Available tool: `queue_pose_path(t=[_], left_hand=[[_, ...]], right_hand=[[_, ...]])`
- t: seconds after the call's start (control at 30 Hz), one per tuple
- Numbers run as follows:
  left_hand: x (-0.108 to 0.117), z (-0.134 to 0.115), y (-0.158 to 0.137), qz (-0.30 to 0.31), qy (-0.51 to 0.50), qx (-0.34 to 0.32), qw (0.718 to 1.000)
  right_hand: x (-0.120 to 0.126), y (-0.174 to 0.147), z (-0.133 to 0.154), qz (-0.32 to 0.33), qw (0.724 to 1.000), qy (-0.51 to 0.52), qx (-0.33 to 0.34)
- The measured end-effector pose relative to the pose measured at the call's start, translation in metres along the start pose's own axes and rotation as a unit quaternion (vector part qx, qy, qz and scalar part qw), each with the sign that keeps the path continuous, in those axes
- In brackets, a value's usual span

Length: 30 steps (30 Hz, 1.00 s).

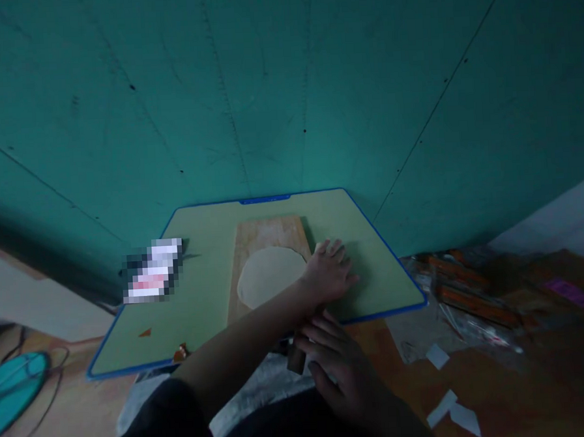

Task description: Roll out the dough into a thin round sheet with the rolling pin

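Observation:
A flat round sheet of dough (270, 275) lies on a wooden board (268, 229), which rests on a pale green folding table (205, 249) with a blue rim. My left arm crosses over the near part of the dough and the board. Just past the board's right edge, my left hand (330, 272) has its fingers spread; something pale shows by its fingertips, too little to name. Below it, at the table's front edge, my right hand (336, 363) has its fingers stretched out close to my left wrist. A brown block-like piece (296, 358) is beside its fingers, partly hidden.
At the table's left edge is a blurred-out phone-like thing (155, 271). Small orange-brown scraps (145, 332) lie nearer the front. A green wall (276, 102) rises behind. Plastic-wrapped packages (467, 294) and paper pieces (464, 419) lie on the floor at right.

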<state>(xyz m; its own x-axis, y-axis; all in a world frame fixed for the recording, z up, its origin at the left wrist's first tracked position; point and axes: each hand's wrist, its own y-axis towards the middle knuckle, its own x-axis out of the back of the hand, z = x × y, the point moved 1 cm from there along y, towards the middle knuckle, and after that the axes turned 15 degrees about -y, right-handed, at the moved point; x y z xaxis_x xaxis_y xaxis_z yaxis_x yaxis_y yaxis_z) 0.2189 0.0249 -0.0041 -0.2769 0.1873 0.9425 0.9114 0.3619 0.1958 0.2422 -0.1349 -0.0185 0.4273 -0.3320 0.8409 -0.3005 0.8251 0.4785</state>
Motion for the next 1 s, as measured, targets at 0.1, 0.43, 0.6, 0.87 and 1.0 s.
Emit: queue_pose_path(t=[0.1,0.43,0.6,0.87,1.0], left_hand=[[0.010,0.025,-0.017,-0.024,-0.014,0.021,0.999],[0.052,0.070,-0.124,-0.203,-0.077,0.137,0.966],[0.032,-0.009,-0.183,-0.315,-0.199,0.153,0.915],[-0.006,-0.061,-0.166,-0.246,-0.168,0.101,0.949],[0.002,-0.057,-0.183,-0.282,-0.170,0.124,0.936]], right_hand=[[-0.007,0.018,0.006,0.018,0.999,0.034,0.014],[-0.026,0.074,0.005,-0.006,0.984,0.176,0.038],[-0.016,0.096,-0.037,-0.033,0.992,0.116,0.023],[-0.045,0.139,-0.068,0.062,0.995,0.028,0.067],[-0.054,0.157,-0.040,0.149,0.988,-0.033,0.037]])
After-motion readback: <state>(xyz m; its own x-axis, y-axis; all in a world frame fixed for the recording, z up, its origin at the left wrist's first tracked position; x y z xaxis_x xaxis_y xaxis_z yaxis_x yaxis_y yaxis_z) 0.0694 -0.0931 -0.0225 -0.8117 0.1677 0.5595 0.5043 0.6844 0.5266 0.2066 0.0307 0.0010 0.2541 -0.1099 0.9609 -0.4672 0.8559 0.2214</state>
